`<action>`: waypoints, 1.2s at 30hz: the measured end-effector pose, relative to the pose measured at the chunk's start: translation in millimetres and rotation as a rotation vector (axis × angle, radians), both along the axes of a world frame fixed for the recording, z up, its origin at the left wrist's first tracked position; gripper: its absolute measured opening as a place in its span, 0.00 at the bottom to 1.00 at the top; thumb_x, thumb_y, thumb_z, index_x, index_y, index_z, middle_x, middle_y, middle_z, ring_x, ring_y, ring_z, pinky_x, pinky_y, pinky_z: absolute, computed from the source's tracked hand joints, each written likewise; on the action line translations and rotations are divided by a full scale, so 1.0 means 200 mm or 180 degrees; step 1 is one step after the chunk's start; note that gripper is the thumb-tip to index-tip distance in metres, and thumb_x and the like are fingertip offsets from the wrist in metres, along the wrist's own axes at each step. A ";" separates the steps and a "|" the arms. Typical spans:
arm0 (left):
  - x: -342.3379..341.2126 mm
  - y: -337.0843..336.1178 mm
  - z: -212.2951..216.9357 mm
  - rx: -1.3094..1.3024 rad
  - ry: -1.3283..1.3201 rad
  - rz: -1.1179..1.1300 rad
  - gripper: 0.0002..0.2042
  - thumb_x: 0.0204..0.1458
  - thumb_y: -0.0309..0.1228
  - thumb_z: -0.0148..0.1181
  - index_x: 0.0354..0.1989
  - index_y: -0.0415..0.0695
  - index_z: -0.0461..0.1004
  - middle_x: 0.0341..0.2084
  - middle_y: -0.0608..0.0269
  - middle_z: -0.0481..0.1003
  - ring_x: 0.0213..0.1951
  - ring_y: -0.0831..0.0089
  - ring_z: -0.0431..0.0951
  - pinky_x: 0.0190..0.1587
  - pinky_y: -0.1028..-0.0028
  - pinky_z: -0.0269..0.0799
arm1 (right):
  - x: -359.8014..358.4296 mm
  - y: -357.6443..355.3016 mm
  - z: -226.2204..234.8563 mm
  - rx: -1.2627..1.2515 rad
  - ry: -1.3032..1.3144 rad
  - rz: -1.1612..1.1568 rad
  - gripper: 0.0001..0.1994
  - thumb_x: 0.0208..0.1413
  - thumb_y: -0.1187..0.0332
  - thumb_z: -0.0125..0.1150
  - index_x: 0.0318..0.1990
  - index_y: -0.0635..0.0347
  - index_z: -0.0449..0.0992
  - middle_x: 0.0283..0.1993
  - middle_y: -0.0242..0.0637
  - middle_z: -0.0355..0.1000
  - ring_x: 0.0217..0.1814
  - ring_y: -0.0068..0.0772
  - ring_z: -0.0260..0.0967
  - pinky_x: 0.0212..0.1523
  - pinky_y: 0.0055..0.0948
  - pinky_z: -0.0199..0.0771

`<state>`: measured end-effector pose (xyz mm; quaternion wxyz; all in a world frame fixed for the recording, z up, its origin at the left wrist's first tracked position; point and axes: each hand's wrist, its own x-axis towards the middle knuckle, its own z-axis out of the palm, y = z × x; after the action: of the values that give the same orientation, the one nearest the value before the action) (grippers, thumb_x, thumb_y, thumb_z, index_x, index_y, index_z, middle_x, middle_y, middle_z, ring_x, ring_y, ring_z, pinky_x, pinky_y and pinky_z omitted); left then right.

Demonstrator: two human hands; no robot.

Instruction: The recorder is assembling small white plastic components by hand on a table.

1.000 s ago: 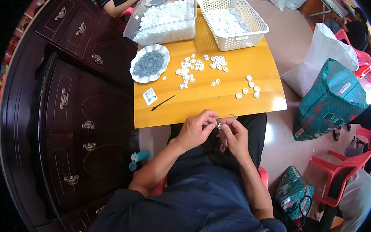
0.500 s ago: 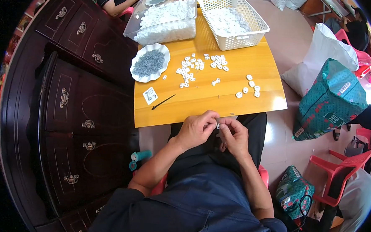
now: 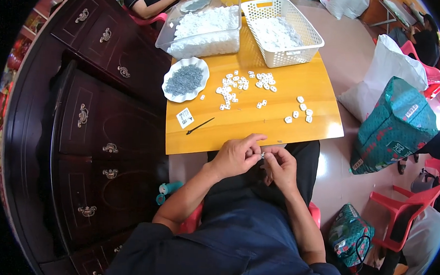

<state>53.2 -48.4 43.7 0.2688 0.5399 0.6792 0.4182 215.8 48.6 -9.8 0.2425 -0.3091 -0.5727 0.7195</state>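
Just off the table's near edge, above my lap, my left hand (image 3: 235, 156) and my right hand (image 3: 282, 169) meet fingertip to fingertip. Pinched between them is a small white plastic piece (image 3: 263, 155), partly covered by the fingers. The left index finger is raised and stretched out, while its thumb stays at the piece. On the wooden table (image 3: 300, 134) beyond lie several white pieces with dark holes (image 3: 226, 90), some loosely heaped. A smaller group of white pieces (image 3: 300, 100) lies to the right.
A scalloped white dish (image 3: 204, 67) holds small grey parts. Behind stand a clear bin (image 3: 205, 48) and a white perforated basket (image 3: 296, 57), both with white pieces. A black stick (image 3: 200, 126) and printed card (image 3: 185, 118) lie left. Dark drawers (image 3: 106, 116) flank the table; green bags (image 3: 394, 127) stand right.
The view has shifted slightly, so the table sits lower and further right. My left index finger has lifted and straightened. Both hands still hold the white piece.
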 end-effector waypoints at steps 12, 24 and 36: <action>-0.50 0.18 -0.04 -0.0667 0.2049 0.1133 0.20 0.57 0.31 0.58 0.58 0.40 0.73 0.37 0.45 0.80 0.39 0.47 0.81 0.43 0.53 0.77 | 0.04 0.04 0.01 -0.0325 0.0182 -0.0125 0.05 0.65 0.72 0.61 0.45 0.62 0.79 0.33 0.23 0.74 0.30 0.13 0.68 0.32 0.16 0.70; -0.40 0.09 -0.06 -0.0544 0.1745 0.1155 0.18 0.55 0.32 0.63 0.54 0.42 0.77 0.37 0.50 0.80 0.39 0.50 0.81 0.42 0.55 0.77 | 0.02 0.06 0.00 -0.0287 0.0138 -0.0110 0.06 0.65 0.73 0.61 0.46 0.63 0.79 0.34 0.24 0.74 0.30 0.13 0.67 0.32 0.17 0.70; -0.41 0.14 -0.11 -0.0447 0.1644 0.1214 0.09 0.54 0.29 0.64 0.42 0.43 0.78 0.35 0.54 0.79 0.39 0.52 0.80 0.41 0.57 0.76 | 0.05 0.06 -0.03 -0.0305 0.0125 -0.0138 0.06 0.65 0.73 0.61 0.46 0.63 0.79 0.35 0.25 0.75 0.30 0.13 0.68 0.32 0.17 0.71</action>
<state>-29.7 -20.3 22.6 0.0411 0.4714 0.8410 0.2624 225.8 59.9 -14.9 0.2540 -0.3185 -0.5259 0.7466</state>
